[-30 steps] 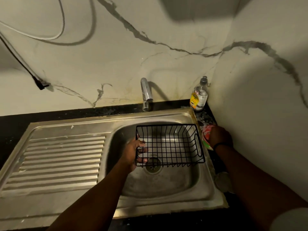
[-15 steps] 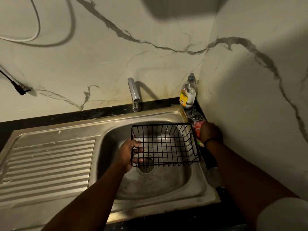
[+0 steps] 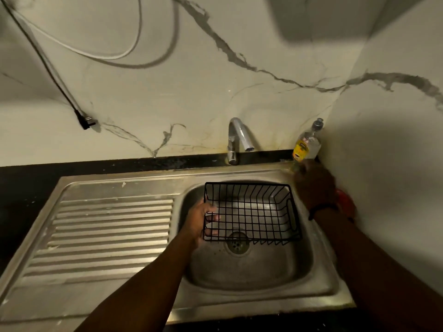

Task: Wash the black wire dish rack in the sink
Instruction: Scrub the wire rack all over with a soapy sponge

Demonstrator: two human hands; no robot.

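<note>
The black wire dish rack (image 3: 251,212) hangs level inside the steel sink basin (image 3: 251,281), just above the drain (image 3: 237,243). My left hand (image 3: 199,224) grips its left end, with fingertips poking through the wires. My right hand (image 3: 314,185) is blurred at the sink's back right corner, just below a clear bottle with a yellow label (image 3: 306,146). Only its back shows, so its fingers are hidden. No water runs from the chrome tap (image 3: 236,137).
A ribbed steel drainboard (image 3: 107,236) lies left of the basin. A red and pale object (image 3: 346,202) sits on the counter behind my right wrist. Marble walls close the back and right. A black cable with a plug (image 3: 84,122) hangs on the back wall.
My right hand has left the red object on the counter and moved back toward the bottle in the corner. My left hand keeps its grip on the rack.
</note>
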